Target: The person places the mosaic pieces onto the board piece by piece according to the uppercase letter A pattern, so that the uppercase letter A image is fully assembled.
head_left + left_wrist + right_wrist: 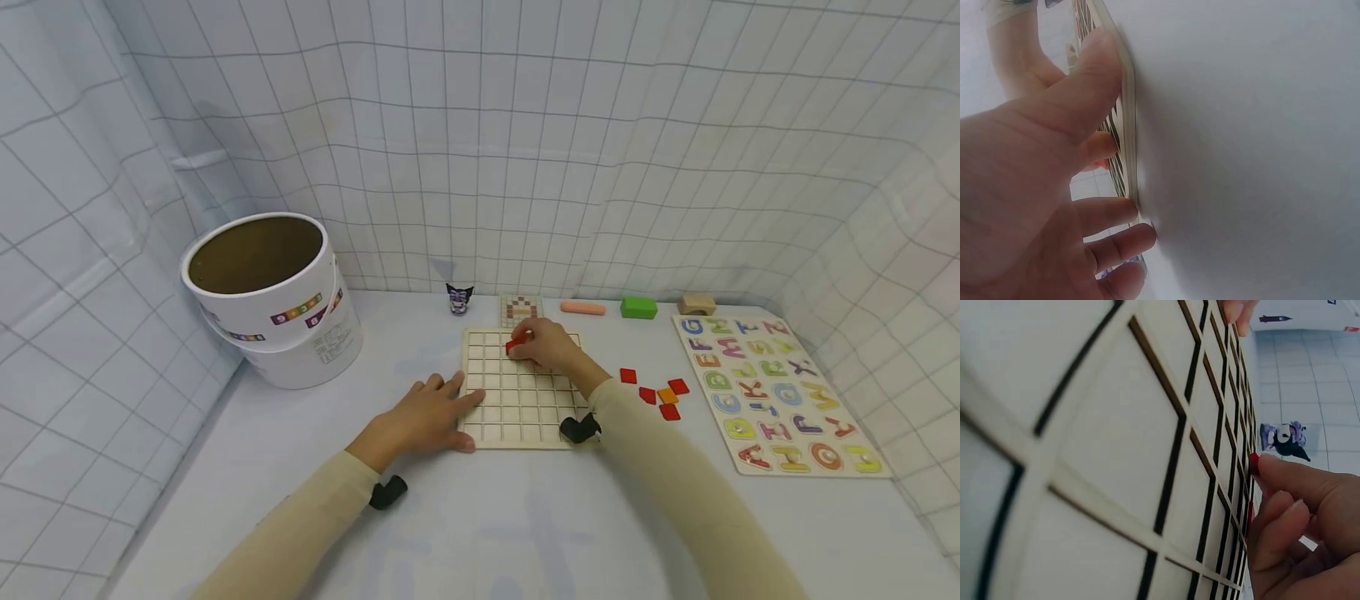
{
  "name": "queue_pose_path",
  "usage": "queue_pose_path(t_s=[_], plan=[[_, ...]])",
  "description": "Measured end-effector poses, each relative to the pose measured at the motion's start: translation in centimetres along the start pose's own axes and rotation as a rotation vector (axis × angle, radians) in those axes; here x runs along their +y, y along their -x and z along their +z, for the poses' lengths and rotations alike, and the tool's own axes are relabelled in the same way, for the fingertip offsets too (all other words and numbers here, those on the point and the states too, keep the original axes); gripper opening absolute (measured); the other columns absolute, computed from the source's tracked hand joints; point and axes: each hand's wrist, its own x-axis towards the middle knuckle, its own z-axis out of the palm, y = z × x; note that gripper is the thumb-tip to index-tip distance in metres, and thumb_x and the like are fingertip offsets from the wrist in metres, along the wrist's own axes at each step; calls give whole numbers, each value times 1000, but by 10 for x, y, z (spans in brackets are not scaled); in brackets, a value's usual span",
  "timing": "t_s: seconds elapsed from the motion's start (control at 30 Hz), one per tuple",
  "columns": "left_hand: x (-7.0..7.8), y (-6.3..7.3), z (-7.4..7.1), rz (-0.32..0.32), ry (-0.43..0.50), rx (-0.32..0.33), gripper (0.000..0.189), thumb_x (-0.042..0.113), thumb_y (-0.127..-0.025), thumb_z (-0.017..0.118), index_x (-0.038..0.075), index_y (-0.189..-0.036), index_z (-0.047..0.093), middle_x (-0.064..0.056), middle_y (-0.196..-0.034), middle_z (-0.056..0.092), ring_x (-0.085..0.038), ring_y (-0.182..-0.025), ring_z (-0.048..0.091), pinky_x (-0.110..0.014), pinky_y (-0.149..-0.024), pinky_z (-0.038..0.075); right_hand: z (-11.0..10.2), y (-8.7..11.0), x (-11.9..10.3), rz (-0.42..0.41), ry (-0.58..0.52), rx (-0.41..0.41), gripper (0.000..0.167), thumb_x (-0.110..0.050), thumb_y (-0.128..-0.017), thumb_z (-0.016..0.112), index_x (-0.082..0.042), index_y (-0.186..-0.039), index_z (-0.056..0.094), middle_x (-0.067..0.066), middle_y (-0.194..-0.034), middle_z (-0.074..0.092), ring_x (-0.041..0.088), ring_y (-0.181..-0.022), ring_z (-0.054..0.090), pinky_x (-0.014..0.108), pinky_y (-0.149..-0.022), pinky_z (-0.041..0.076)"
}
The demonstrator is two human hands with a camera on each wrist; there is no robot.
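A pale wooden grid board (501, 410) lies on the white table. Over its upper part my right hand (551, 346) pinches a small red tile (514, 343) between thumb and fingers. The right wrist view shows that red tile (1254, 464) at the fingertips, close to the board; a second bit of red shows below it, mostly hidden by the hand. My left hand (427, 417) rests at the board's left edge, fingers spread, thumb by the lower left corner. In the left wrist view, the thumb (1100, 69) and fingers touch the board's side (1127, 119).
Several loose red tiles (628, 376) and an orange one (667, 396) lie right of the board. Behind it stand a pattern card (521, 308), a figurine (459, 300), a peach stick (582, 308) and a green block (638, 308). A bucket (300, 350) and an alphabet board (757, 367) flank the area.
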Motion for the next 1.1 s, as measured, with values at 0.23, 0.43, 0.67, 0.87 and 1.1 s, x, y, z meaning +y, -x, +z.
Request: queue_pose_path(t_s=[0.23,0.43,0.67,0.87,1.1], plan=[[2,0,-2,6,18,1,84,62,-89,66,25,-159,39,-21,-165,27,-41,-137,39,-57,-108,35,5,0,-3,-85,228,55,19,-20,-90,74,-12,-108,74,7,-108,71,24,-95,61,41,-85,50],[2,-1,-3,6,2,-1,84,63,-89,65,25,-159,38,-21,-165,26,-41,-138,38,-57,-108,36,5,4,-12,-81,473,13,30,-28,-97,70,-14,-123,74,6,-119,73,26,-104,67,42,-86,53],[2,-1,-8,22,-10,-6,83,62,-90,65,24,-159,39,-22,-165,28,-41,-137,39,-58,-107,36,-22,32,-4,-82,388,63,44,-32,-100,66,-14,-140,64,10,-109,74,27,-92,67,42,-74,54],[1,-4,-4,-4,-28,-6,85,64,-89,64,26,-160,37,-20,-166,26,-40,-137,39,-57,-108,36,-81,74,54,68,-11,172,45,-30,-100,66,-8,-139,60,14,-116,63,28,-90,57,35,-72,47],[1,-1,1,-12,-12,2,85,64,-88,66,25,-159,39,-21,-165,28,-42,-139,39,-58,-109,36,-101,106,96,314,-21,105,47,-25,-96,70,-5,-137,56,17,-118,57,26,-91,54,33,-73,48]])
